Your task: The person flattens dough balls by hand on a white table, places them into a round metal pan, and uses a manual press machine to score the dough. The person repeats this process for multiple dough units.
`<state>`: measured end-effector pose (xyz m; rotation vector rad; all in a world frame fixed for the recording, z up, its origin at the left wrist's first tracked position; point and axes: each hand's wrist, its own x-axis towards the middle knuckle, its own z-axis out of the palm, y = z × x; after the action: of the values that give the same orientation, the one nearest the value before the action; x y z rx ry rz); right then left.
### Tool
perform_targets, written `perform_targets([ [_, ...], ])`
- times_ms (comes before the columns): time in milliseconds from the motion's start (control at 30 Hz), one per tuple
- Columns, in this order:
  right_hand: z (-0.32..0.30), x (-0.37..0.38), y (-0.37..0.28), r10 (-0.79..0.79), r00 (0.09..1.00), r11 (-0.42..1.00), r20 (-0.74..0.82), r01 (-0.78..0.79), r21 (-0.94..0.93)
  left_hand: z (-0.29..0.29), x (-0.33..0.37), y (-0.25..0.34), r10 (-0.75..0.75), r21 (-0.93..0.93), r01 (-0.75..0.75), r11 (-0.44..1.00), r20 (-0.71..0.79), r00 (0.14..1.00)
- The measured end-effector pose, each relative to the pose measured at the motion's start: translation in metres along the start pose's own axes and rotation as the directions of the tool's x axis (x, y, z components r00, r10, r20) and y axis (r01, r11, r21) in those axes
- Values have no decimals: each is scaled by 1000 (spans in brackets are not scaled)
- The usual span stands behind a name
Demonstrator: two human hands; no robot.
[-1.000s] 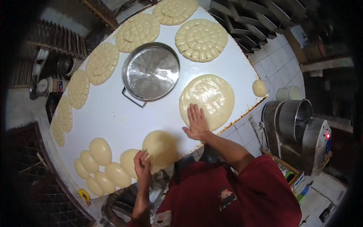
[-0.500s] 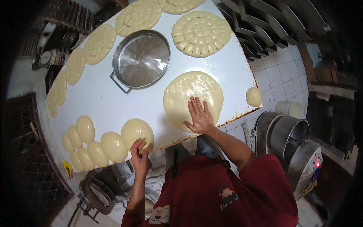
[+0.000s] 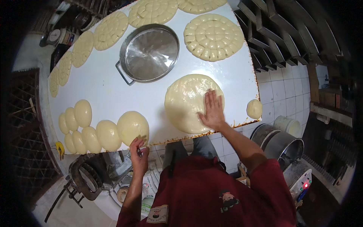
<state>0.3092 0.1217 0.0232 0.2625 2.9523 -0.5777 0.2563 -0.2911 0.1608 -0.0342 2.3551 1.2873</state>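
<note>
Shifted since the earlier frame: right hand now lies nearer the right edge of the flat disc; left hand has slid off the nearest ball to the table edge below it.

Left hand: one, fingers curled at the table's near edge, touching the nearest ball's lower rim; what it pinches, if anything, cannot be told.

Right hand: one, fingers spread, palm pressed flat on the disc.

Flat disc: one, smooth, round, at the table's near edge, right of centre.

Dough balls: about eight, smooth, clustered along the table's near-left edge, touching one another; the largest sits rightmost.

Small lump: one, at the table's right corner, well apart from the disc.

Pan: one, round, shiny metal, with a handle on its left side, at the table's middle, beyond the disc.

Stamped rounds: about seven in view, patterned, ranged along the table's far and left edges; one lies just right of the pan.

Buckets: two, metal, on the floor off the table's right corner, beside a white tub.
</note>
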Motion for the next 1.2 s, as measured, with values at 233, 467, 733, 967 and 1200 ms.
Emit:
perform_targets([
  [233, 18, -15, -37, 73, 997, 996, 20, -74, 42, -12, 15, 0, 22, -84, -15, 996, 80, 997],
  [467, 64, -31, -130, 208, 978, 978, 35, -209, 13, -61, 54, -14, 67, -4, -67, 998, 159, 985],
  [733, 83, 23, -182, 168, 984, 986, 50, -169, 10, -139, 93, -55, 22, -39, -17, 999, 142, 990],
  [967, 54, 82, -196, -15, 987, 998, 161, 26, -65, -184, 110, -85, -3, -63, 8, 998, 86, 996],
  [1200, 23, 110, -152, -87, 985, 992, 150, 100, -81, -195, 105, -82, -65, -113, 70, 991, 48, 997],
])
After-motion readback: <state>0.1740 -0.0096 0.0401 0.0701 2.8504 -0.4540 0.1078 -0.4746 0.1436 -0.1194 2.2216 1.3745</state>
